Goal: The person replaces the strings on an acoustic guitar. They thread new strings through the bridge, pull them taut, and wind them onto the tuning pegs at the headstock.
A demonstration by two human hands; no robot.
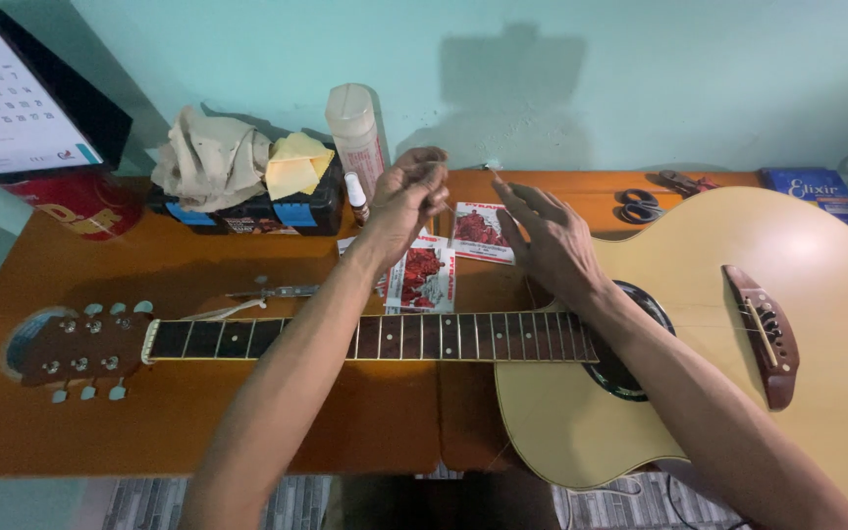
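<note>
uncoiling a thin guitar string (463, 175) above the acoustic guitar (699, 324) on the table (198, 422): left hand (406, 196) pinches one end, right hand (552, 240) fingers spread open. keep tension even, avoid kinks.

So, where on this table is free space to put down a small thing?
Bare wood lies below the guitar neck, along the table's front edge, and between the red tin and headstock. It is crowded by the toolbox, string packets and scissors.
</note>
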